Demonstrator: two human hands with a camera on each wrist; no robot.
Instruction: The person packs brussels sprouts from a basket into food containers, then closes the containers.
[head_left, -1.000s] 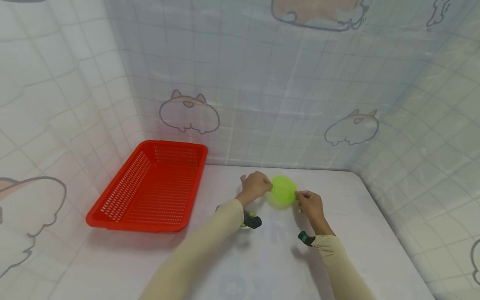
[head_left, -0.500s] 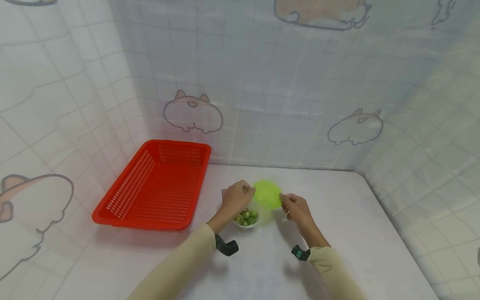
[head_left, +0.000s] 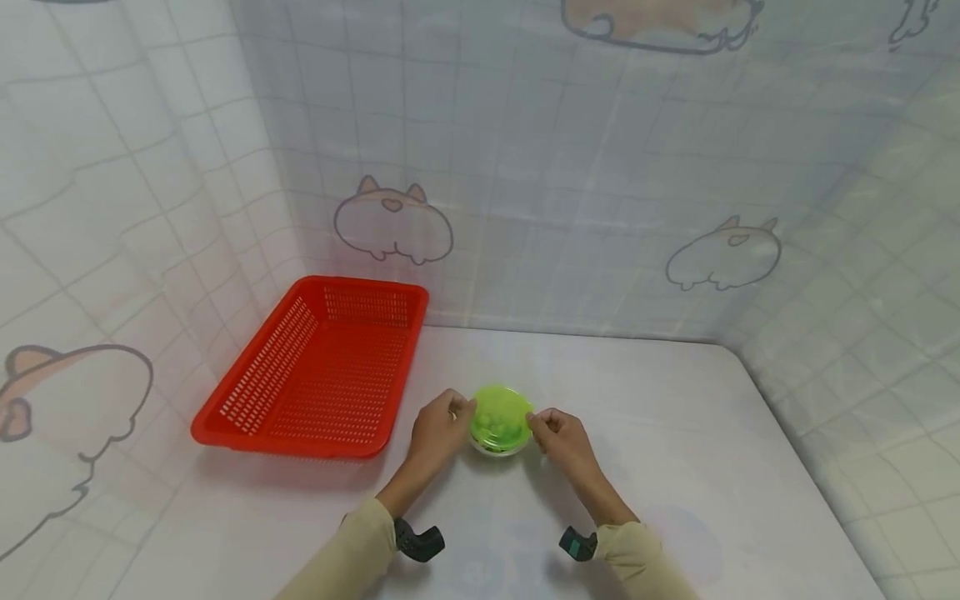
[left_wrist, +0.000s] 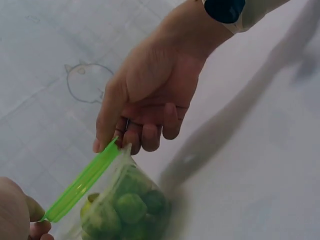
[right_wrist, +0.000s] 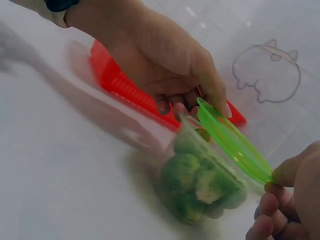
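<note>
A translucent green lid (head_left: 501, 410) lies over a clear round bowl (head_left: 497, 452) of Brussels sprouts (right_wrist: 192, 185). My left hand (head_left: 437, 429) pinches the lid's left edge between thumb and fingers, while my right hand (head_left: 567, 442) pinches the right edge. Seen from the right wrist, the lid sits just above the bowl's rim, with a narrow gap at the near side. The left wrist view also has the lid (left_wrist: 82, 182) close over the rim and the sprouts (left_wrist: 130, 207) visible through the clear wall.
A red slotted plastic basket (head_left: 322, 375) stands left of the bowl on the white table (head_left: 660, 417). Grid-patterned sheeting (head_left: 555, 167) with cartoon animals rises behind and on both sides of the table.
Both hands have brought the green lid leftward and toward the body, from behind and right of the bowl to over it. The sprouts, uncovered half a second ago, now show through the lid.
</note>
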